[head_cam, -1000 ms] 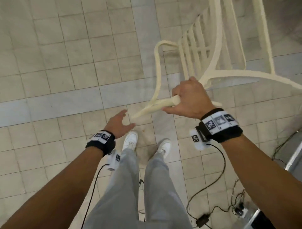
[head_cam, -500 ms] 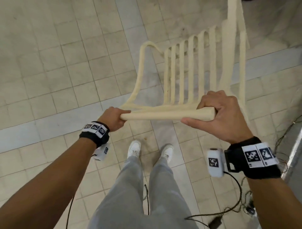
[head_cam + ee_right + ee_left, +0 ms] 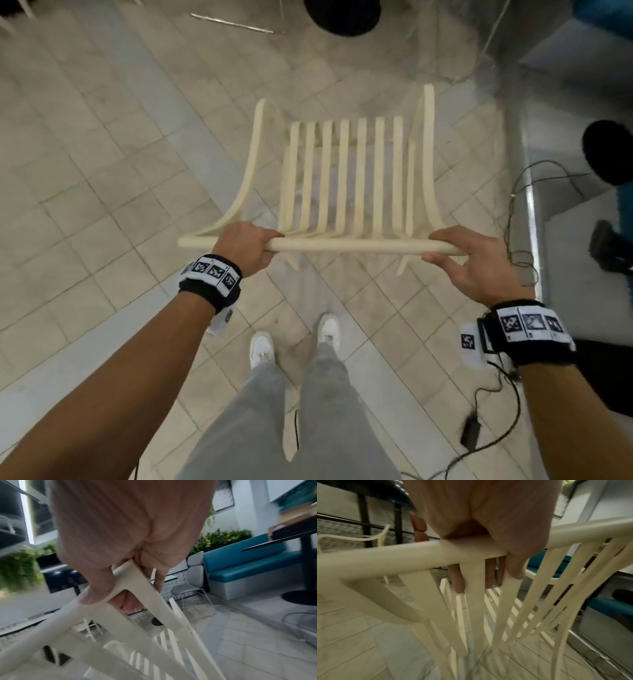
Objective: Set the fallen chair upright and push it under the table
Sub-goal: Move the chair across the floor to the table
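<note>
The cream slatted chair (image 3: 344,178) stands upright in front of me, its back toward me and its seat slats pointing away. Both hands hold its round top rail (image 3: 342,245). My left hand (image 3: 246,246) grips the rail near its left end, fingers wrapped over it. Near the right end my right hand (image 3: 469,263) holds the rail with fingers on top and the thumb under it. In the left wrist view the left hand (image 3: 479,513) curls over the rail (image 3: 385,555). In the right wrist view the right hand (image 3: 120,520) clasps the corner of the chair's back (image 3: 137,582).
A black round table base (image 3: 342,15) sits on the tiles just beyond the chair; another black base (image 3: 606,150) lies right. A metal floor strip (image 3: 532,222) and cables (image 3: 513,212) run along the right. A teal bench (image 3: 248,563) and grey chair (image 3: 193,574) stand further off.
The chair has swung from tilted to upright and square to me. My left hand, free a second ago, now grips the top rail. My right hand has slid to the rail's right end.
</note>
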